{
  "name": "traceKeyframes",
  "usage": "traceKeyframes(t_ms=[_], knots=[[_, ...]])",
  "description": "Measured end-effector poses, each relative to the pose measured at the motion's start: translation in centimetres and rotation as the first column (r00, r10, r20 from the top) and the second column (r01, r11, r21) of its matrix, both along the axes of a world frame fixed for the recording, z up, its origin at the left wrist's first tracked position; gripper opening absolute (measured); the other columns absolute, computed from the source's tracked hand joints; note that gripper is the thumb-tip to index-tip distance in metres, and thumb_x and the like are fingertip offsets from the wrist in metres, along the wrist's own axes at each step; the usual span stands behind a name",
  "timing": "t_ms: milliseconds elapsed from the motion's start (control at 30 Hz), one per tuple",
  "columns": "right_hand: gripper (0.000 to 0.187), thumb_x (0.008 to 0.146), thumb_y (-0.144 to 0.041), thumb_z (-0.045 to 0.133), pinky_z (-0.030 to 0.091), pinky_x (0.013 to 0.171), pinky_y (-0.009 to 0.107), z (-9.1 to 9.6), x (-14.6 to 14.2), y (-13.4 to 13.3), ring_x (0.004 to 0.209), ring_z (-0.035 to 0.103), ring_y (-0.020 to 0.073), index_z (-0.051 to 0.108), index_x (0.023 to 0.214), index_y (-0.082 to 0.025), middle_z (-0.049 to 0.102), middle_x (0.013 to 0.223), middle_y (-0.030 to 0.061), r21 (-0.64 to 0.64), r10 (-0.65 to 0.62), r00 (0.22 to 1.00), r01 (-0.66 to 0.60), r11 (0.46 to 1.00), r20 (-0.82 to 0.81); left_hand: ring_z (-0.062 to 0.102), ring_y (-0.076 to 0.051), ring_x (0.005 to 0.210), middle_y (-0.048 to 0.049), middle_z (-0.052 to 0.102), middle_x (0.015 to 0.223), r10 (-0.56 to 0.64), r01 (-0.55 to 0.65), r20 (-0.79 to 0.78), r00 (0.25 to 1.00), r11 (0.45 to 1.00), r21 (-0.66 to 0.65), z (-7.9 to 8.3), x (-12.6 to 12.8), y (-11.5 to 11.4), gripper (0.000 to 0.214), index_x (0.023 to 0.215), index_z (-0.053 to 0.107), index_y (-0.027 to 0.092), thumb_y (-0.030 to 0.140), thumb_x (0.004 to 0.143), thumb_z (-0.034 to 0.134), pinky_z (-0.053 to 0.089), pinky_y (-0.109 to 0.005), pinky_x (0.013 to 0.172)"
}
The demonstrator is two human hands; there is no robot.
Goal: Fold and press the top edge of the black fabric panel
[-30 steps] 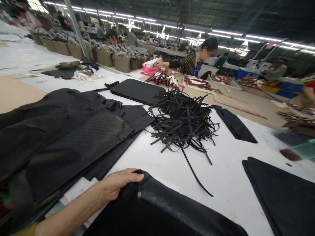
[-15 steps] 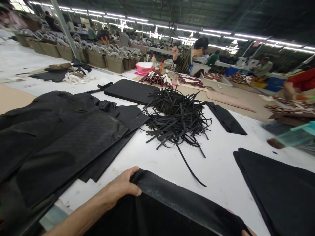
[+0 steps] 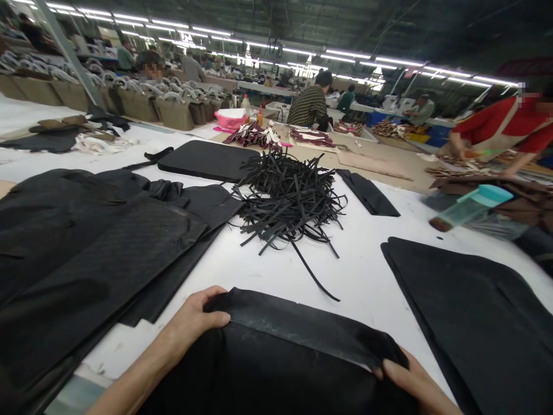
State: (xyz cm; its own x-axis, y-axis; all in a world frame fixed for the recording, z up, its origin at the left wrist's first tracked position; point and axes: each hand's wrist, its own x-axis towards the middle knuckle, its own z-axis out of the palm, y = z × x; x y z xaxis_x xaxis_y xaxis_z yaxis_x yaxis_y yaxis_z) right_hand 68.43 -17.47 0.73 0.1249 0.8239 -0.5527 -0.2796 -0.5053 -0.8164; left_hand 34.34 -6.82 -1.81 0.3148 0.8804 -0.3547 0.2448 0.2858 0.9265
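Observation:
A black leather piece [image 3: 276, 357] lies at the near edge of the white table [image 3: 367, 276], its far edge folded over into a band. My left hand [image 3: 194, 323] pinches the left end of that fold, thumb on top. At the bottom right, my right hand [image 3: 415, 383] grips the right end of the same fold. A tangled heap of black strips [image 3: 289, 199] lies beyond the piece, one long strip trailing toward it.
Stacked black panels [image 3: 99, 253] cover the left, another black stack [image 3: 475, 305] the right. Farther back lie a flat black pad [image 3: 207, 161] and a small black piece [image 3: 367, 193]. A teal-lidded bottle [image 3: 470, 207] lies at right. Other people work at tables behind.
The view has swung right and down. My right hand has come into view on the right end of the folded edge. The left hand keeps its hold.

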Motion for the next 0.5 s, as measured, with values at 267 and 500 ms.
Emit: traceKeyframes(t_ms=[267,500], knots=[[0.049,0.063,-0.04,0.074,0.042,0.092,0.044,-1.9,-0.8,2.0,0.1,0.059,0.0314,0.064,0.105,-0.017,0.068,0.101,0.0096,0.045,-0.003,0.997,0.0,0.999,0.078,0.06,-0.025,0.091,-0.0054,0.065,0.091,0.093,0.005,-0.35,0.932,0.963,0.271,-1.2,-1.2,2.3,0.029,0.096,0.059,0.018,0.028,0.071,0.049,0.045,-0.04,0.088],[0.054,0.066,-0.046,0.07,0.04,0.096,0.041,-2.4,-1.0,1.8,0.105,0.058,0.0303,0.06,0.113,-0.019,0.067,0.108,0.0086,0.02,0.043,0.984,-0.047,0.999,0.174,0.042,-0.031,0.112,-0.0152,0.05,0.119,0.331,0.105,-0.606,0.724,0.815,0.57,-1.4,-2.3,0.8,0.038,0.114,0.055,0.012,0.023,0.086,0.033,0.035,-0.05,0.096]])
